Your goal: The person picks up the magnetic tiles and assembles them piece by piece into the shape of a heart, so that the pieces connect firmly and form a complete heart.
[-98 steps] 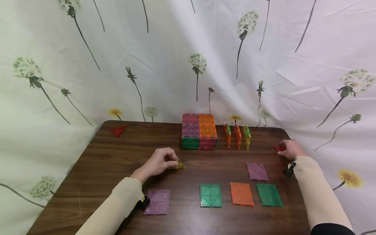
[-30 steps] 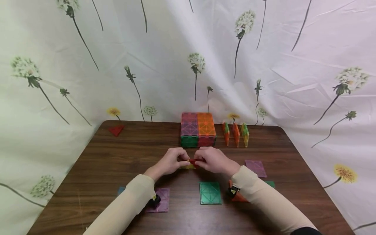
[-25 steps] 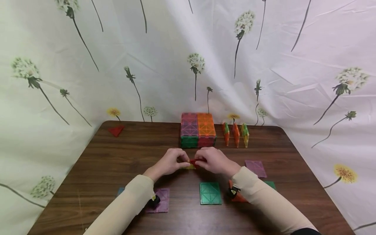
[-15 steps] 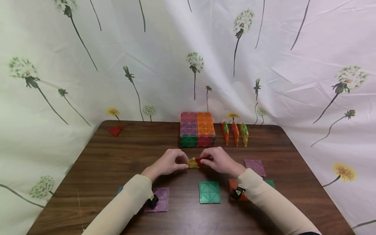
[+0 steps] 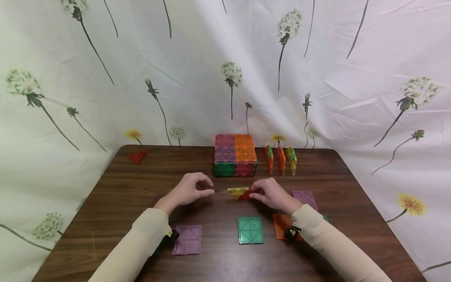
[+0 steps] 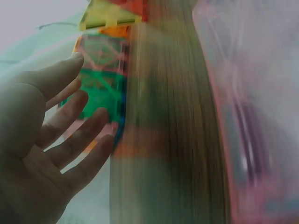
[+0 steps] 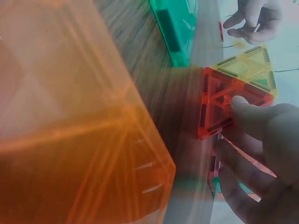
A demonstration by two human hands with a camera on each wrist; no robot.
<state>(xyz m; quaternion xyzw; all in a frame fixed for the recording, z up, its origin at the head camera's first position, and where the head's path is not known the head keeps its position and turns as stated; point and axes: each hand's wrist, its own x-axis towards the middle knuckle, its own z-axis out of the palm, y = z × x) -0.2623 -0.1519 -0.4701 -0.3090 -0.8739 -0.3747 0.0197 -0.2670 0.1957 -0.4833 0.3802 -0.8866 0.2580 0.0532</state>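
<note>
My right hand (image 5: 273, 194) pinches a red triangular magnetic tile (image 7: 216, 105) between thumb and fingers, above the middle of the table. Joined along one edge to that tile is a yellow triangular magnetic tile (image 5: 237, 192), which hangs to its left with a flat edge on top. My left hand (image 5: 187, 189) is apart from both tiles, to their left, its fingers relaxed and holding nothing. In the left wrist view the same left hand (image 6: 56, 121) shows spread fingers. Most of the red tile is hidden behind my right fingers in the head view.
Behind stands a block of square tiles (image 5: 235, 154), with several upright tiles (image 5: 281, 160) to its right. A red triangle (image 5: 136, 157) lies at the far left. Flat squares lie in front: purple (image 5: 187, 240), green (image 5: 251, 230), orange (image 5: 280, 225) and another purple (image 5: 305, 199).
My right hand brought the red triangle from the right edge to the yellow one, and they joined. My left hand then let go of the yellow tile and moved left.
</note>
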